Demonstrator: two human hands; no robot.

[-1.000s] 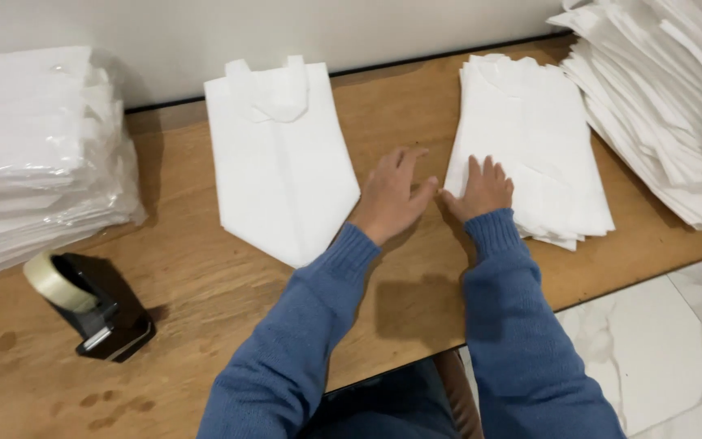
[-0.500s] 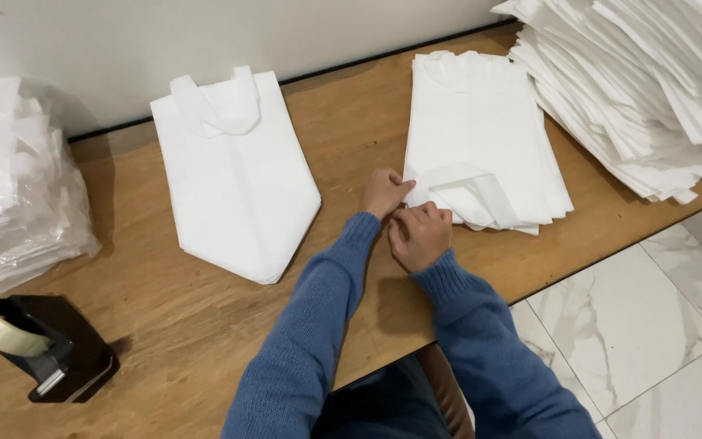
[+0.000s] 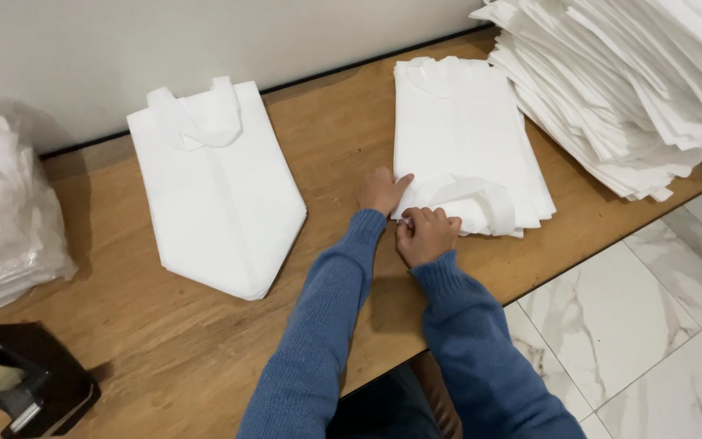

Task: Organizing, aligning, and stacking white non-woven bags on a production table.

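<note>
A small stack of flat white fabric bags [image 3: 461,138] lies on the wooden table [image 3: 343,130], right of centre. My left hand [image 3: 382,191] pinches the near left corner of the top bag. My right hand [image 3: 426,233] grips the same bag's near edge, where the handle loop [image 3: 481,199] curls up. A single white bag [image 3: 217,187] with its handles at the far end lies flat to the left, apart from both hands.
A tall, slanting pile of white bags [image 3: 635,89] fills the far right of the table. Plastic-wrapped white bundles [image 3: 2,219] sit at the left edge. A black tape dispenser [image 3: 30,386] stands at the near left. Marble floor tiles [image 3: 643,317] show beyond the table's edge.
Both hands lay flat by the stack's left edge a second ago. They have since closed on the top bag's near corner and lifted its handle end.
</note>
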